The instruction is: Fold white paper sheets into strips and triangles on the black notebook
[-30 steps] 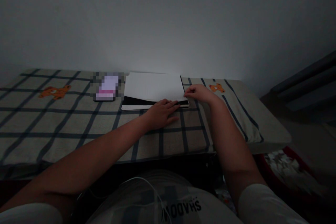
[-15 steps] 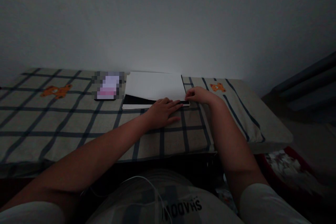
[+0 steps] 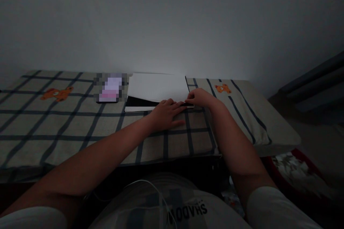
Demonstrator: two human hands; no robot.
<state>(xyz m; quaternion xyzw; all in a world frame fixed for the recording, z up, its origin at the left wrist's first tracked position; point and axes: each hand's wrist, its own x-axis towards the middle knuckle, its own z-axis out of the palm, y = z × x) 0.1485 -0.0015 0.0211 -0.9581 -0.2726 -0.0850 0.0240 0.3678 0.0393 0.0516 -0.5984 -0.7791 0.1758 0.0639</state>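
Note:
A white sheet of paper [image 3: 158, 87] lies over a black sheet [image 3: 139, 102], with a white strip showing along the near edge. My left hand [image 3: 167, 114] rests flat on this near edge, fingers stretched to the right and thumb apart. At the lower right corner, my right hand [image 3: 200, 97] has its thumb and fingers pinched together against the black band, close to the left fingertips. What lies between those pinched fingers is too small and dark to make out.
A lit phone [image 3: 110, 89], partly pixelated, lies left of the paper on a checked tablecloth [image 3: 99, 125] with orange bear prints. A wall [image 3: 172, 21] stands behind the table. On the floor at right is a red bin [image 3: 301, 155] of crumpled paper. A white cable [image 3: 146, 181] hangs across my shirt.
My right hand has slid slightly left along the near edge, closer to my left fingertips. The left hand and the sheets stay in place.

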